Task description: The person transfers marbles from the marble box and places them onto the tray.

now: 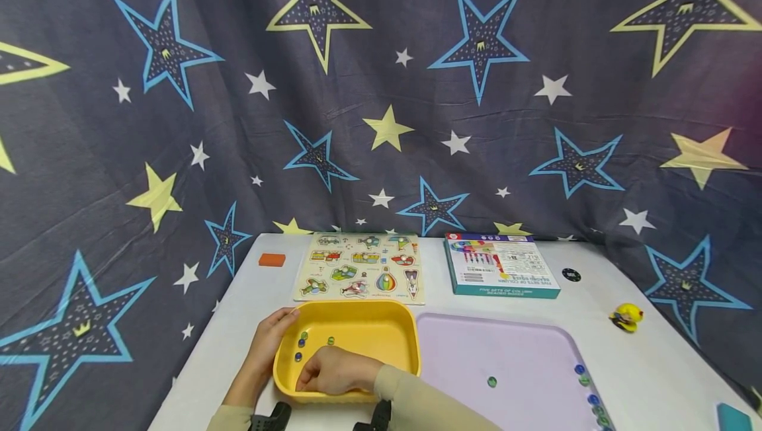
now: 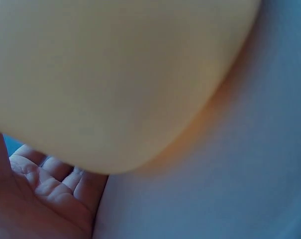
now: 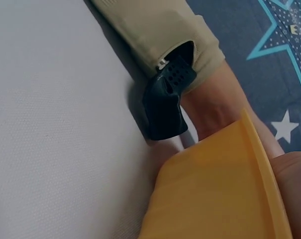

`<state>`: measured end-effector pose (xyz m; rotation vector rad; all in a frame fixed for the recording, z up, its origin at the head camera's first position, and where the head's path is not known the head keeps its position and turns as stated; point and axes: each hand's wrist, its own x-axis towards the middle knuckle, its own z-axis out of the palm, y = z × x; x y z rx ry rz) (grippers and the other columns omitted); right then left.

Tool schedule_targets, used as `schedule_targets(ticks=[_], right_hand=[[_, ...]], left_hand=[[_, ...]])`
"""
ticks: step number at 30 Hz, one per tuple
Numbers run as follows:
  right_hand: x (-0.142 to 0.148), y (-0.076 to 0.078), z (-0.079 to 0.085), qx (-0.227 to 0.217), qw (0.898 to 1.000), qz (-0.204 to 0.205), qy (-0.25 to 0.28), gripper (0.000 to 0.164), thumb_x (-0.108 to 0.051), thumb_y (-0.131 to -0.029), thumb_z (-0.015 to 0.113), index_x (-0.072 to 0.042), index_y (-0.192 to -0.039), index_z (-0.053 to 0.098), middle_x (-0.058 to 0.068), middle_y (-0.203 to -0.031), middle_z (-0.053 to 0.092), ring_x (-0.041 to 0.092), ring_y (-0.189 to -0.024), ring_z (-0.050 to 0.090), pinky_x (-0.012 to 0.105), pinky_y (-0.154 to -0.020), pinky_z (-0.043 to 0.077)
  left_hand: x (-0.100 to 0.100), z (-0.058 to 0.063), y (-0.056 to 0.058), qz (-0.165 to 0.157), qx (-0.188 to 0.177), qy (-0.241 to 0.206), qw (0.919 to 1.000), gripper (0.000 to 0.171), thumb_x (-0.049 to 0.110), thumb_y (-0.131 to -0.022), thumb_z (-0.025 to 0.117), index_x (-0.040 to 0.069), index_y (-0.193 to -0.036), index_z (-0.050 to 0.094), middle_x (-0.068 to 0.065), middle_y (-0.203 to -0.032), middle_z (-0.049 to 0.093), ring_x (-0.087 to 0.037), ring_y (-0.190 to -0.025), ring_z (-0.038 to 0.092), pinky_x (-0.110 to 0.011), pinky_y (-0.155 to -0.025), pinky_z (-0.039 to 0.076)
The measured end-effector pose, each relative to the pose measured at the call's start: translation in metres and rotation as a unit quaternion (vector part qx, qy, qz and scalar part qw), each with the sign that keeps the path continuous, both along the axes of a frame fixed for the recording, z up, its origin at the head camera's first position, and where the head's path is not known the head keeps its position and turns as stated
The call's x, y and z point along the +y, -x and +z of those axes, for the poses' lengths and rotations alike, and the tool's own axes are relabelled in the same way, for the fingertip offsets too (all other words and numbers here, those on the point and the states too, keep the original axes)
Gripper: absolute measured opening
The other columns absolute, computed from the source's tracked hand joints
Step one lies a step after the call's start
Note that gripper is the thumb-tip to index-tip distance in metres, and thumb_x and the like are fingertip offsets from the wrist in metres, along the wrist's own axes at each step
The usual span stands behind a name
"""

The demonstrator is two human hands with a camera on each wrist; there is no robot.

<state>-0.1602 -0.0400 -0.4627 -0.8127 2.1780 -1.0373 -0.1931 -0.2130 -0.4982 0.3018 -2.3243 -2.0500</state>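
A yellow bin [image 1: 357, 315] stands on the table, several green and blue glass marbles on its floor, among them a green marble [image 1: 331, 340] and a blue marble [image 1: 298, 356]. My left hand [image 1: 268, 338] grips the bin's left side, its fingertips at the rim; in the left wrist view the palm [image 2: 50, 199] lies against the blurred bin wall [image 2: 125, 99]. Inside the bin, near its front wall, my right hand [image 1: 342, 370] reaches down with bent fingers. Its fingertips are low by the bin floor, and I cannot tell whether they pinch a marble.
To the right lies a lilac tray [image 1: 506, 338] with a green marble [image 1: 491, 382] and several more along its right edge. Behind are a picture puzzle board [image 1: 360, 266], a flat box [image 1: 503, 266] and an orange block [image 1: 272, 260]. A yellow duck toy [image 1: 626, 317] sits far right.
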Motion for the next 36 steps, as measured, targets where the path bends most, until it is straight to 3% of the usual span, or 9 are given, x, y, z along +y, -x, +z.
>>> schedule_targets(ticks=[6,10,19,24,28,36], right_hand=[[0.006,0.001,0.0,-0.015,0.999,-0.003,0.045,0.01,-0.007,-0.082,0.06,-0.013,-0.08,0.068,-0.007,-0.067,0.061,0.004,-0.059,0.049,0.017,-0.056,0.038],[0.021,0.001,0.004,0.017,0.997,-0.029,0.075,0.009,-0.009,-0.084,0.059,-0.012,-0.086,0.067,-0.008,-0.075,0.062,0.004,-0.06,0.047,0.018,-0.055,0.038],[0.092,0.004,0.019,0.133,0.977,-0.115,0.118,0.012,-0.024,-0.087,0.059,-0.016,-0.091,0.066,-0.009,-0.08,0.06,0.008,-0.064,0.049,0.02,-0.057,0.041],[0.125,0.001,0.027,0.116,0.967,-0.164,0.159,0.01,-0.022,-0.086,0.06,-0.016,-0.093,0.064,0.0,-0.079,0.06,0.006,-0.061,0.048,0.02,-0.054,0.042],[0.143,0.001,0.025,0.118,0.951,-0.22,0.183,0.011,-0.019,-0.085,0.061,-0.013,-0.095,0.063,0.004,-0.078,0.059,0.007,-0.057,0.046,0.021,-0.049,0.041],[0.179,0.015,-0.011,0.151,0.908,-0.358,0.156,0.014,-0.013,-0.08,0.067,-0.015,-0.093,0.066,0.0,-0.079,0.059,0.012,-0.059,0.05,0.023,-0.051,0.042]], left_hand=[[0.0,-0.001,0.001,0.002,0.003,-0.009,1.0,0.045,0.042,-0.084,0.057,0.004,-0.107,0.061,-0.01,-0.104,0.061,-0.02,-0.09,0.054,-0.025,-0.075,0.046],[0.001,-0.001,0.0,0.003,0.002,-0.004,1.0,0.047,0.044,-0.084,0.056,0.004,-0.107,0.061,-0.011,-0.103,0.061,-0.02,-0.088,0.055,-0.026,-0.074,0.046],[0.0,-0.002,0.002,-0.001,0.001,0.001,1.0,0.047,0.046,-0.083,0.056,0.006,-0.108,0.061,-0.009,-0.103,0.062,-0.02,-0.089,0.055,-0.027,-0.077,0.046],[-0.002,-0.003,0.002,0.006,-0.003,0.01,0.9999,0.048,0.048,-0.083,0.056,0.008,-0.109,0.061,-0.007,-0.104,0.062,-0.019,-0.091,0.055,-0.028,-0.079,0.045],[-0.004,-0.003,0.001,0.005,-0.002,0.005,1.0,0.047,0.046,-0.084,0.055,0.008,-0.11,0.06,-0.008,-0.106,0.06,-0.019,-0.094,0.054,-0.028,-0.081,0.044],[-0.003,-0.002,0.002,-0.002,-0.002,-0.002,1.0,0.049,0.047,-0.083,0.056,0.007,-0.11,0.06,-0.008,-0.107,0.06,-0.019,-0.095,0.054,-0.027,-0.082,0.043]])
